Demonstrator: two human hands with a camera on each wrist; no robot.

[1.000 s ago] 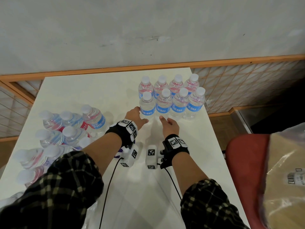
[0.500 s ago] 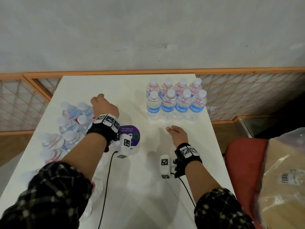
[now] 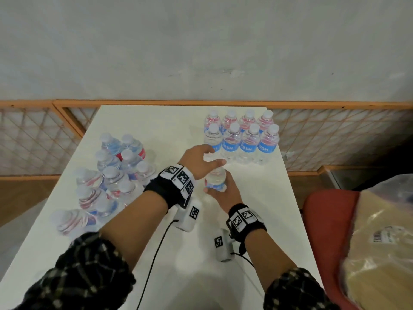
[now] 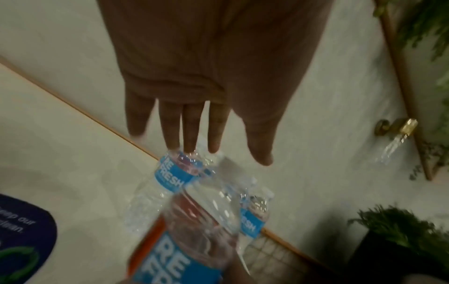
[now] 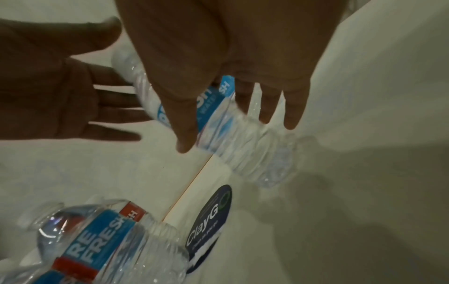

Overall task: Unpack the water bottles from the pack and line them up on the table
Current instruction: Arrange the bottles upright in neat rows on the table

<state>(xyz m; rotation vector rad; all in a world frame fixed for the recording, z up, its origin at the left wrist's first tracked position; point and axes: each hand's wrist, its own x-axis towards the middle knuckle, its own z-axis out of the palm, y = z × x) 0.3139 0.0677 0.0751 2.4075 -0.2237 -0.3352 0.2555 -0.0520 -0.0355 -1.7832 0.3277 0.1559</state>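
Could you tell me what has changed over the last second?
The left hand went to the pack and came back; the right hand now grips a bottle it lacked before, the left open beside it. The eight lined-up bottles stayed put.

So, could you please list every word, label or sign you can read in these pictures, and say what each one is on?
"RE FRESH": blue label of the water bottle lying near the right wrist camera.
"ESH": blue labels of the lined-up bottles, partly hidden.
"ClayG": dark round sticker on the table; its smaller print is too blurred.
"our": sticker edge in the left wrist view; other words unreadable.
Print on the brown package: too small to read.
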